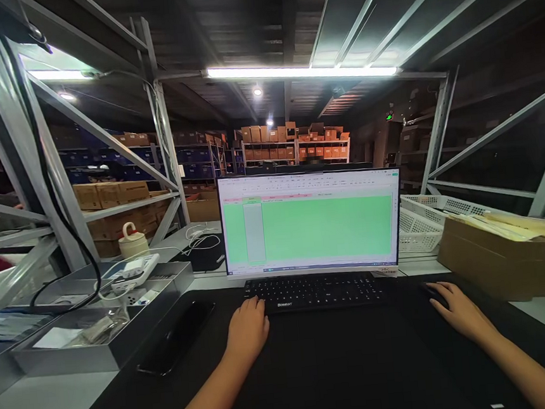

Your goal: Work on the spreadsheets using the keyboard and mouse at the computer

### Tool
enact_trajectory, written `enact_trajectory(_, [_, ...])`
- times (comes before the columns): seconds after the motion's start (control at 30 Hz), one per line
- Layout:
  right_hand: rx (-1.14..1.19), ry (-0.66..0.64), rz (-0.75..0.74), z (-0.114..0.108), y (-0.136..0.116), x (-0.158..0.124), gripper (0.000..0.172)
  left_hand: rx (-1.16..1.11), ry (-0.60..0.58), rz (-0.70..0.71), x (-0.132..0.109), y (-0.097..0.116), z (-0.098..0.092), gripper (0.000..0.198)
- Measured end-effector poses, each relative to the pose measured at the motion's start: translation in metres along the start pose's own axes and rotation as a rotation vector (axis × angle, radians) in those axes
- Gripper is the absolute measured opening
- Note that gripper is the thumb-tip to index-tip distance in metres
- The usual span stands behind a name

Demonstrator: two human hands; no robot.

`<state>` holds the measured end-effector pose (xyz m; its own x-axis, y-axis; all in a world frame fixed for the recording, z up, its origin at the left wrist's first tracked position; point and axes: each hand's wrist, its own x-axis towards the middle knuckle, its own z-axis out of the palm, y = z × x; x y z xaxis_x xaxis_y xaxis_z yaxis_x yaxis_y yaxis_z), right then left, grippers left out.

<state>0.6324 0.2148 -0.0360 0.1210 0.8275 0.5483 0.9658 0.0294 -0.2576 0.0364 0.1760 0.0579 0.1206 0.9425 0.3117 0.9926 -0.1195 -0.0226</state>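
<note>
My left hand (pixel 248 329) rests at the left end of a black keyboard (pixel 325 290), its fingers stretched forward over the keys and holding nothing. On the right, my right hand (pixel 459 310) lies over a dark computer mouse (pixel 434 295), which its fingers partly cover. Behind the keyboard stands a monitor (pixel 322 232) showing a spreadsheet with a large green area and one pale selected column. Both hands are on a wide black desk mat (pixel 343 357). A dark phone (pixel 176 337) lies on the mat, left of my left hand.
Grey trays (pixel 76 360) with papers and small items sit at the left, near a white power strip (pixel 135 272) and a cream jug (pixel 132 241). An open cardboard box (pixel 507 263) stands at the right, beside white baskets (pixel 418 230). Metal shelf posts flank the desk.
</note>
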Motion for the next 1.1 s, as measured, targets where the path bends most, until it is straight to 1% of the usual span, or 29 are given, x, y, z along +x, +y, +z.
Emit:
enact_trajectory(0.47, [0.023,-0.013,0.017,-0.009,-0.01,-0.001,0.051,-0.002,-0.004,0.0,-0.001,0.001,-0.003,0.043])
enact_trajectory(0.7, [0.022,-0.02,0.015,-0.009,-0.009,-0.001,0.052,0.013,-0.012,-0.003,0.0,0.002,-0.003,0.044])
enact_trajectory(0.93, [0.016,0.007,0.037,-0.012,-0.016,0.0,0.05,-0.001,-0.005,0.0,0.0,0.001,-0.002,0.044])
enact_trajectory(1.1, [0.004,0.0,0.032,-0.013,-0.018,0.0,0.05,-0.015,0.016,0.0,0.0,0.0,0.0,0.042])
